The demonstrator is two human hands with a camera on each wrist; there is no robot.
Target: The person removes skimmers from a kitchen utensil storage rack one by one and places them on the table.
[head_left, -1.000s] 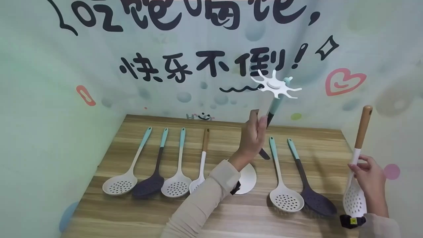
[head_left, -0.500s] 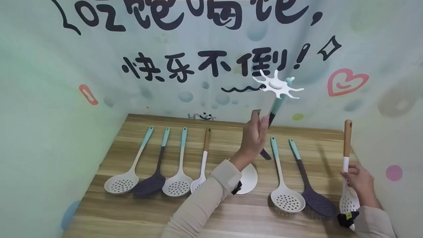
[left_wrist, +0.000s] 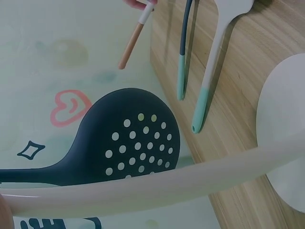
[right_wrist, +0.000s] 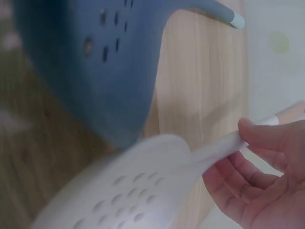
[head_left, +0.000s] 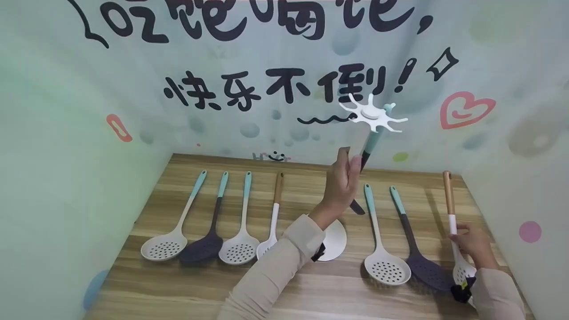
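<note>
My left hand (head_left: 341, 184) grips the pale upright post (left_wrist: 157, 191) of a utensil stand, topped by a white star-shaped hook ring (head_left: 371, 113). From the ring hangs a dark skimmer with a teal handle (head_left: 372, 142); its perforated head (left_wrist: 133, 138) shows behind the post in the left wrist view. The stand's round white base (head_left: 334, 242) is partly behind my left forearm. At the right, my right hand (head_left: 475, 242) pinches the white shaft of a wooden-handled skimmer (head_left: 449, 195). That skimmer's holed head (right_wrist: 128, 195) is beside a dark skimmer's head (right_wrist: 105, 71).
Left of the stand lie a white skimmer (head_left: 163, 249), a dark one (head_left: 202, 249), another white one (head_left: 238, 251) and a wooden-handled one (head_left: 274, 222). To its right are a white skimmer (head_left: 386, 269) and the dark one (head_left: 429, 271). A printed cloth (head_left: 249, 133) hangs behind the wooden table (head_left: 186, 293).
My right hand has moved left and down with the wooden-handled skimmer, bringing it close to the dark skimmer at the right of the table. The left hand stays on the post.
</note>
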